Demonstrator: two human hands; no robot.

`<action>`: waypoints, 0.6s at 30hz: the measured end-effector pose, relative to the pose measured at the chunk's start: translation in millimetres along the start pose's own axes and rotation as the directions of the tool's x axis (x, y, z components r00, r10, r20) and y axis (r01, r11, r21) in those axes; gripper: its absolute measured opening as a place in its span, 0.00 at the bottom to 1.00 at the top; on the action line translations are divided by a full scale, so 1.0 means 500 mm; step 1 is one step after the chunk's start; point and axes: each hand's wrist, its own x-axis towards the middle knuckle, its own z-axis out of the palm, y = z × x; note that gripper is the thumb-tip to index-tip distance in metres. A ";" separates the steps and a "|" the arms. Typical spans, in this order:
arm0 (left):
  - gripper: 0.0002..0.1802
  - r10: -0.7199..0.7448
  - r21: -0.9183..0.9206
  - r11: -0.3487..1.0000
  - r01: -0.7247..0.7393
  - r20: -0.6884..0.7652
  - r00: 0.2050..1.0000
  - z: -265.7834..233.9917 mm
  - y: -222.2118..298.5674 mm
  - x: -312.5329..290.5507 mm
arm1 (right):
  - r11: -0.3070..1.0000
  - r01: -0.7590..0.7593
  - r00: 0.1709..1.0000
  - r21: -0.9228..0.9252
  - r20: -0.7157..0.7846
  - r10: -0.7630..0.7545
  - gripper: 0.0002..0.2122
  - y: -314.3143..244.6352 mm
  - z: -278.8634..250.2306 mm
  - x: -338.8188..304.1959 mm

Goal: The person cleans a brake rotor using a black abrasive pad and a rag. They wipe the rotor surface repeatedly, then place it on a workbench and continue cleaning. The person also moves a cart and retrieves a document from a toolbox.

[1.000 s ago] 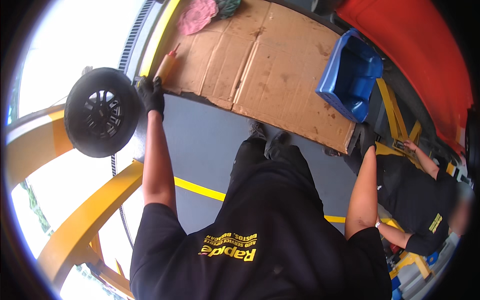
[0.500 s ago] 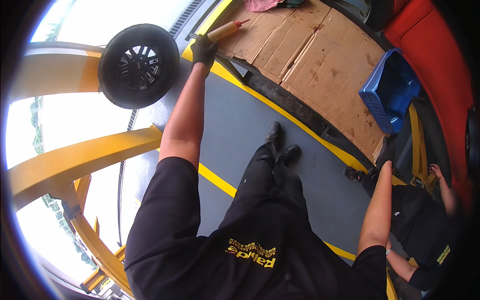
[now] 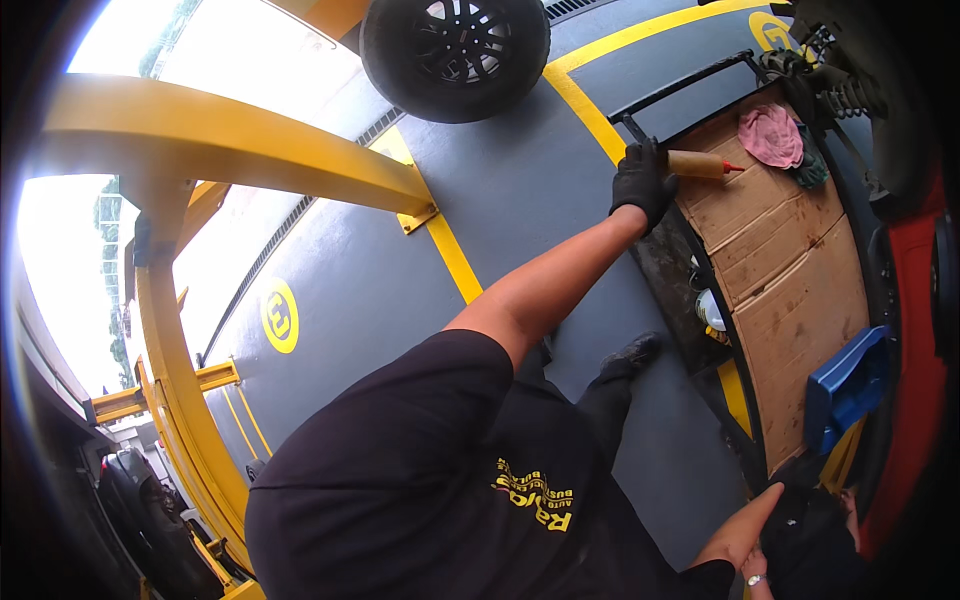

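Note:
My left hand [image 3: 645,185], in a black glove, is closed at the corner of a cart's black metal frame [image 3: 680,85]. Right beside the glove lies a tan squeeze bottle [image 3: 696,164] with a red nozzle. Its base meets the glove, and I cannot make out whether any finger touches it. Stained cardboard [image 3: 790,320] covers the cart's top. My right hand [image 3: 795,470], also gloved, is at the cart's near end, its fingers lost in shadow. Farther up on the cardboard rests a crumpled pink cloth [image 3: 771,136] with a dark green cloth [image 3: 810,165] next to it.
A blue plastic bin [image 3: 845,385] is on the cart's right side. Beyond stands a red vehicle [image 3: 905,400] with exposed suspension parts [image 3: 850,98]. A wheel [image 3: 458,50] is at the top. A yellow lift post [image 3: 230,130] rises at left. A co-worker in black [image 3: 815,545] is close at lower right.
The view has swung, so the wheel, cart and my left hand appear farther right. The cart looks turned to a steeper angle. My left hand keeps its place at the cart's corner.

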 end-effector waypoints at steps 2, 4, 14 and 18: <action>0.41 -0.018 -0.012 1.000 0.019 0.056 0.998 -0.035 0.026 0.032 | 0.998 0.011 1.000 -0.058 -0.005 -0.011 0.24 -0.072 0.014 -0.034; 0.41 -0.028 -0.010 1.000 0.029 0.073 0.997 -0.043 0.049 0.050 | 0.995 -0.002 1.000 -0.096 -0.025 -0.001 0.23 -0.107 -0.006 -0.062; 0.29 0.150 -0.124 0.982 -0.146 0.025 0.988 0.133 0.176 0.100 | 0.942 -0.021 1.000 -0.335 0.002 0.022 0.16 -0.178 -0.089 0.024; 0.19 0.142 -0.437 0.895 -0.083 0.104 0.984 0.247 0.335 0.042 | 0.958 -0.152 0.988 -0.243 -0.020 0.152 0.17 -0.105 -0.222 0.229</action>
